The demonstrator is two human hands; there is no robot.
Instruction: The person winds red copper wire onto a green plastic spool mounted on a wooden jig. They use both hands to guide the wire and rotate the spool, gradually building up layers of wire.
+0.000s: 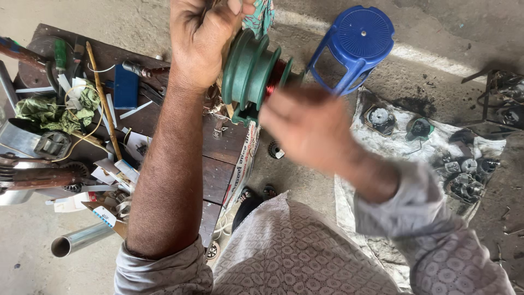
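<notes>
Left hand: left hand (pixel 204 38), raised at the top of the view, fingers curled tight into a fist just beside the left flange of the spool, touching it; what the fist grips is hidden inside the fingers; bare forearm runs down to a rolled grey sleeve.
Right hand: right hand (pixel 308 128), blurred by motion, just below and in front of the spool's right end; whether its fingers grip anything cannot be told; patterned grey sleeve at the wrist.
Spool: green spool (pixel 252 74), stepped flanges, lying on its side, held up in the air between the two hands over the right edge of the workbench; copper wire (pixel 275 76) wound in a reddish band at its right end.
Workbench: dark wooden workbench (pixel 218 175), left half of the view, cluttered.
Far left corner of bench: green-handled screwdriver (pixel 59 54); blue box (pixel 126 86) nearer the middle; a thin wooden stick (pixel 103 101) lying slanted beside it.
Left edge of bench: crumpled green cloth (pixel 52 112) with loops of pale wire over it; below it a rusty motor shaft part (pixel 41 177).
Near left corner: shiny metal tube (pixel 79 240), open end towards the viewer; scraps of white card about it.
Floor, far side: blue plastic stool (pixel 357 41), upright, just right of the spool.
Floor, right side: grey sheet (pixel 355 180) spread on the concrete; small motor parts (pixel 464 172) scattered at its far right corner, well apart from both hands.
</notes>
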